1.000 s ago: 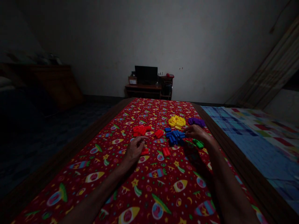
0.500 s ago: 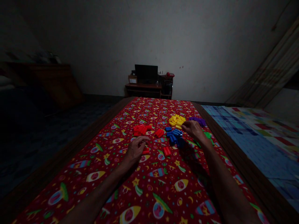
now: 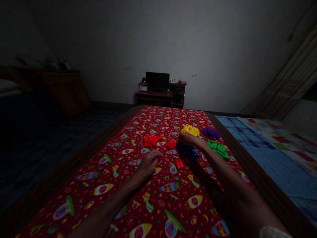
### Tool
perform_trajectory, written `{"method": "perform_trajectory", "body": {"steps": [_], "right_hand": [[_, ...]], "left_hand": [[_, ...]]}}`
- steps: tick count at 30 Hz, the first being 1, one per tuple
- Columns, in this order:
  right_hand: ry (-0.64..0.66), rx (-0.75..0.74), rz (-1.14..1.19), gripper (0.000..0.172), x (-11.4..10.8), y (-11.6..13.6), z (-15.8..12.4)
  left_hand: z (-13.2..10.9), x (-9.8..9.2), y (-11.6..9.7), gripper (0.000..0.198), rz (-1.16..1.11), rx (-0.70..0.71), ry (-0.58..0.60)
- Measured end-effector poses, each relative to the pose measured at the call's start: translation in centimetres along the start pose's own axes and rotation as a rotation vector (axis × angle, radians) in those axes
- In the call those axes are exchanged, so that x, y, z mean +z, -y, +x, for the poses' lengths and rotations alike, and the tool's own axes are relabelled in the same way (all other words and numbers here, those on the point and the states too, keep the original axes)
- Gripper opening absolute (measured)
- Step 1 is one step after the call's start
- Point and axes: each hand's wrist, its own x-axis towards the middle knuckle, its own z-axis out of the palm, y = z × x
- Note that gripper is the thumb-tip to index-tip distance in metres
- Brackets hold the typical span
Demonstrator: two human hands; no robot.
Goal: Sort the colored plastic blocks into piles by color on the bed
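Note:
My left hand (image 3: 148,164) rests on the red patterned cloth (image 3: 158,205), its fingers curled over a small red piece (image 3: 158,163). My right hand (image 3: 188,138) reaches over the blue pile (image 3: 190,152), knuckles up and fingers bent down; what they hold is hidden. To its left lie a red cluster (image 3: 171,143) and a red pile (image 3: 152,140). A single red piece (image 3: 179,163) lies between my hands. The yellow pile (image 3: 190,130), purple pile (image 3: 211,133) and green pile (image 3: 218,148) sit beyond and to the right of that hand.
The cloth covers a long wooden-edged surface (image 3: 250,162). A checkered mat (image 3: 272,148) lies to the right. A low desk with a dark screen (image 3: 157,81) stands against the far wall. The room is dim, and dark furniture (image 3: 61,89) stands at the left.
My right hand moved left from beside the purple and green pieces to above the blue pile, which uncovered the green pile. My left hand stayed in place.

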Motion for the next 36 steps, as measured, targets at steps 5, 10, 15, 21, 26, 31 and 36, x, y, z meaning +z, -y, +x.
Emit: {"method": "perform_trajectory", "body": {"steps": [5, 10, 15, 21, 26, 31, 36], "right_hand": [[-0.091, -0.002, 0.100, 0.027, 0.7, -1.0, -0.6], [-0.234, -0.062, 0.290, 0.022, 0.5, 0.3, -0.3], [-0.261, -0.177, 0.335, 0.023, 1.2, 4.4, 1.0], [-0.241, -0.296, 0.335, 0.022, 3.4, 9.2, 1.5], [-0.520, -0.329, 0.557, 0.037, 4.1, 9.6, -2.8], [-0.643, -0.208, 0.391, 0.044, 8.0, 10.3, -8.7], [-0.701, -0.112, 0.233, 0.050, 12.0, 12.1, -10.0]], "left_hand": [[-0.3, 0.4, 0.5, 0.023, 0.008, 0.020, -0.029], [-0.4, 0.3, 0.6, 0.023, 0.011, 0.027, -0.017], [-0.2, 0.3, 0.3, 0.024, 0.009, 0.041, -0.016], [-0.4, -0.4, -0.7, 0.025, 0.043, 0.100, -0.050], [1.0, -3.4, 1.4, 0.025, 0.214, 0.004, -0.256], [3.5, -4.7, 6.7, 0.034, 0.366, -0.109, -0.232], [5.3, -3.4, 9.2, 0.040, 0.288, -0.073, 0.176]]}}
